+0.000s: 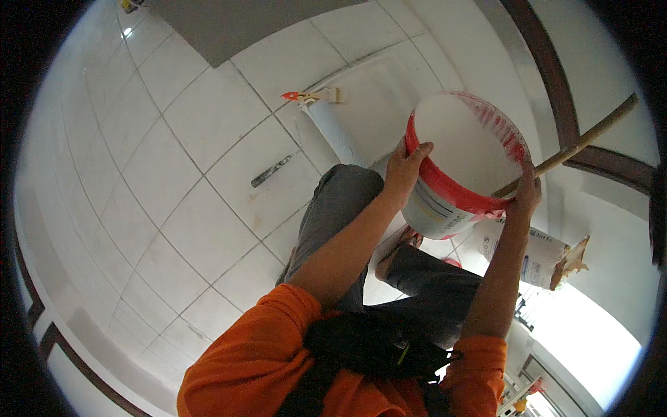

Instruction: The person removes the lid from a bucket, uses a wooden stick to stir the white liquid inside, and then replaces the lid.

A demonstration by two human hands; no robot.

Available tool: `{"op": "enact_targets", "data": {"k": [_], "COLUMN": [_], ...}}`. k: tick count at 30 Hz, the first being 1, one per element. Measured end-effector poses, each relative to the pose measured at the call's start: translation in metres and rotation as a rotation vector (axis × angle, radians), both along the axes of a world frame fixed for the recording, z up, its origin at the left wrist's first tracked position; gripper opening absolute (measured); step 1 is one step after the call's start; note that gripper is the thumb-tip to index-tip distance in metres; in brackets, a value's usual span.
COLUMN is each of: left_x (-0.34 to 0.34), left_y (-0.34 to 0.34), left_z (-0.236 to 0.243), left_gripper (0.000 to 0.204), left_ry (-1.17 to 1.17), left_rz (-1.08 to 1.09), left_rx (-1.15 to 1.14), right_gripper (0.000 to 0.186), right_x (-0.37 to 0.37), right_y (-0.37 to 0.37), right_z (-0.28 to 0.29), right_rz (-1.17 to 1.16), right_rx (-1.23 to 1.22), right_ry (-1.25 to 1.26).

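My left hand [406, 167] grips the left rim of a red-rimmed white bucket [438, 212], thumb over the edge, and my right hand [524, 187] holds its right side. The bucket is tilted toward me with pale, creamy material inside. A white paint tray [330, 128] lies on the tiled floor just beyond it. A paintbrush [313, 96] with a red-tipped handle rests on the tray's left edge. A dark, smeared narrow tool [271, 170] lies on the tiles to the left. A long wooden pole [590, 128] slants out from behind the bucket on the right.
A torn paper sack [524, 254] is at the right, under my right forearm. A grey surface [264, 24] borders the tiles at the top. White walls with dark brown trim [556, 76] run along the right, and a bright opening [583, 340] shows at lower right.
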State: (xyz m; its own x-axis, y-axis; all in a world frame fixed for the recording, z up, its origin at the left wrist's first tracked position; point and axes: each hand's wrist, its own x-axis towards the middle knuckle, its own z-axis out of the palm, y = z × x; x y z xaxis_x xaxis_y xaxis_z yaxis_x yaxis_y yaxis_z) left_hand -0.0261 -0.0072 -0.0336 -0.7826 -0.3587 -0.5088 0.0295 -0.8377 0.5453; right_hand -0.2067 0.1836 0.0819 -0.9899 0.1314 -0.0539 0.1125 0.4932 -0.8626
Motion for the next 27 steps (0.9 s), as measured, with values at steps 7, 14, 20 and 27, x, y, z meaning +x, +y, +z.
{"op": "enact_targets", "data": {"k": [7, 14, 20, 27], "left_x": [0.006, 0.005, 0.009, -0.003], "left_y": [-0.008, -0.002, -0.008, 0.003], "left_z": [0.017, 0.007, 0.017, -0.012], "left_gripper": [0.06, 0.058, 0.057, 0.062], "left_ry": [-0.083, -0.09, -0.116, -0.065], "left_rz": [0.003, 0.046, 0.071, 0.129], "left_rx": [-0.048, -0.042, 0.023, 0.027], "right_gripper": [0.063, 0.067, 0.063, 0.046], "right_x": [-0.01, -0.01, -0.026, -0.021], "right_y": [-0.004, -0.022, -0.016, -0.033], "right_z": [0.001, 0.006, -0.002, -0.004], "right_rz": [0.043, 0.043, 0.086, 0.136], "right_rx": [-0.069, 0.02, -0.027, -0.081], "right_ry": [-0.041, -0.053, -0.083, -0.015]}}
